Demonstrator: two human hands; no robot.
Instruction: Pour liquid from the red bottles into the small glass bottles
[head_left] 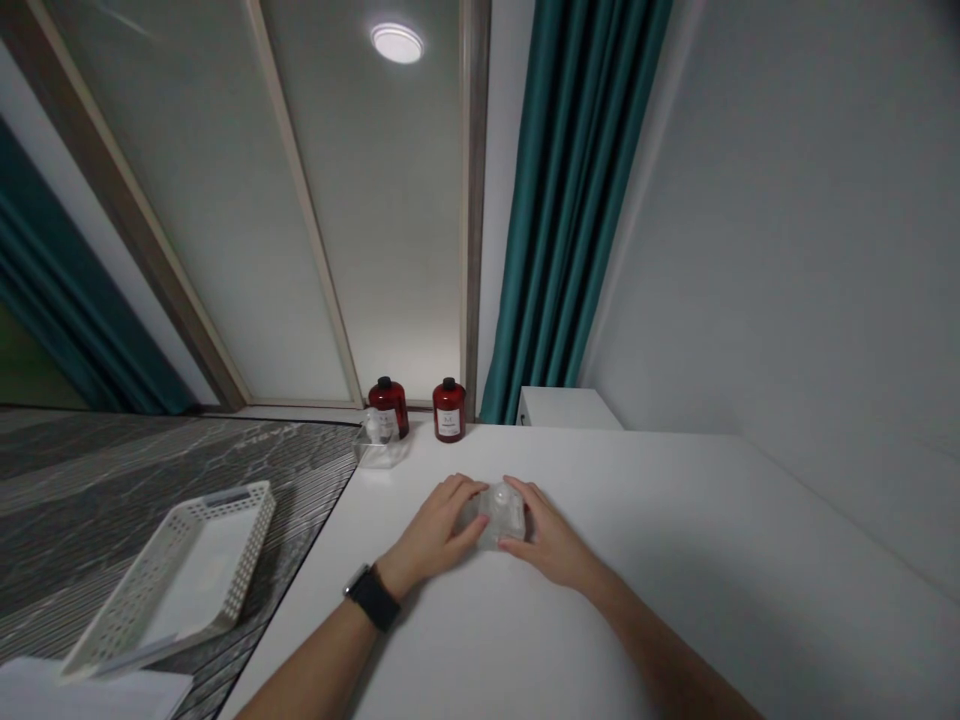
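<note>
Between my two hands, on the white table, sits a small clear box-like container point(502, 510) with a rounded shape at its top. Its exact kind is hard to make out. My left hand point(442, 530), with a black watch point(372, 597) on the wrist, grips the left side with thumb and fingers. From the right, my right hand point(550, 535) holds the other side, fingers at the back and thumb at the front. The fingers hide both of its sides.
At the table's back left stand two dark red bottles point(449, 410) with black caps, beside a clear square tray point(380, 455) holding a rounded clear object point(375, 425). Left of the table is a white perforated basket point(259, 520). A white cabinet point(566, 408) stands behind the table.
</note>
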